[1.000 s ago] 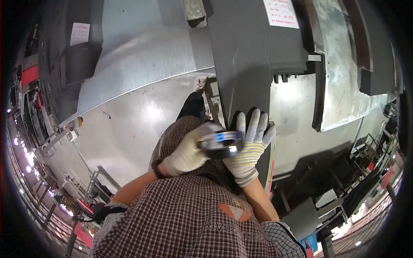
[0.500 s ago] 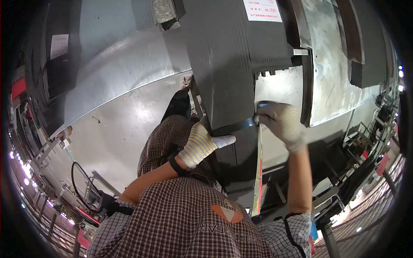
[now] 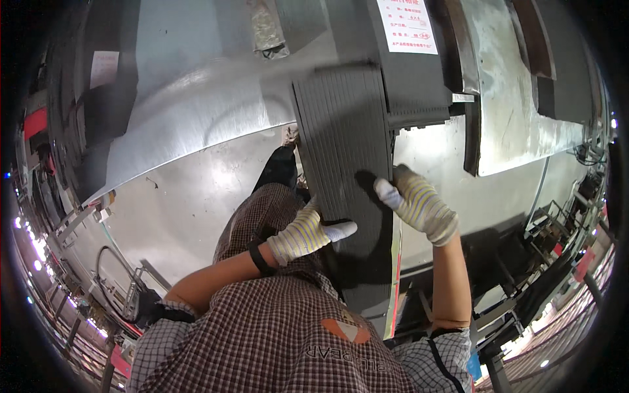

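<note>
A long dark grey bundle (image 3: 341, 144) with fine ribs along its length lies in front of me, its far end against the metal table. My left hand (image 3: 306, 234), in a striped knit glove, grips its left edge with the thumb laid across the top and the fingers hidden at the side. On the opposite edge, a little farther up, my right hand (image 3: 422, 204), gloved alike, holds the bundle with the thumb over the top and the fingers down its side. A thin yellow and red strip (image 3: 396, 281) runs along the near right side.
A shiny metal table (image 3: 196, 85) spans the far left. Beyond the bundle sits a dark stack (image 3: 413, 82) with a white printed label (image 3: 407, 26). Another metal surface (image 3: 517, 124) stands at right, and a clear-wrapped packet (image 3: 267, 29) lies at the back.
The bundle's smooth top face has given way to a ribbed one, and the dark band across it no longer shows. My right hand has lost its blue item and now grasps the edge.
</note>
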Demonstrator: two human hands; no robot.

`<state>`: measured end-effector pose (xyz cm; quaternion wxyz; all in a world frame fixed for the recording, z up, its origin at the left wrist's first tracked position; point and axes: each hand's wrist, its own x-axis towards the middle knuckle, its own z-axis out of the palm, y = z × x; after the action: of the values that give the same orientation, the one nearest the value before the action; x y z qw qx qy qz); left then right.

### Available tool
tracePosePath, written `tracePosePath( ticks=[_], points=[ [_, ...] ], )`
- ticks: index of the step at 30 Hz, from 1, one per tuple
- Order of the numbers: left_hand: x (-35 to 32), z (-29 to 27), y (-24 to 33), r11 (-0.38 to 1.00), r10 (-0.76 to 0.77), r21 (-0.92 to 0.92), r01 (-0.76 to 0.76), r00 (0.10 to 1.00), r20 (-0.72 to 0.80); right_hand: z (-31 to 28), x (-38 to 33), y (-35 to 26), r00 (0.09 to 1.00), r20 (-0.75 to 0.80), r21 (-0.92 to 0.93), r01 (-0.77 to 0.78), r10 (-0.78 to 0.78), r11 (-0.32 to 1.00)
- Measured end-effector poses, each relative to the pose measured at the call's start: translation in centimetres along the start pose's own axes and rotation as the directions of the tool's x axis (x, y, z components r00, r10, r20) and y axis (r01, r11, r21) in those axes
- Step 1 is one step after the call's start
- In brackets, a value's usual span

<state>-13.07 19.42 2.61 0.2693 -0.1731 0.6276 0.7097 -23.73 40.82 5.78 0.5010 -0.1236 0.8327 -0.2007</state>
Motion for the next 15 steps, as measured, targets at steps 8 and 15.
tracePosePath(
  ticks=[8, 15],
  points=[
    [1.8, 1.1, -0.6, 0.914, 0.03, -0.395, -0.095, 0.985, -0.168, 4.9, 1.8, 1.6, 0.919, -0.34, -0.081, 0.181, -0.198, 0.98],
    [-2.7, -0.3, -5.0, 0.978, 0.093, -0.143, -0.154, 0.926, -0.367, 1.0, -4.4, -2.2, 0.855, -0.477, -0.259, 0.085, -0.204, 0.962]
  ],
)
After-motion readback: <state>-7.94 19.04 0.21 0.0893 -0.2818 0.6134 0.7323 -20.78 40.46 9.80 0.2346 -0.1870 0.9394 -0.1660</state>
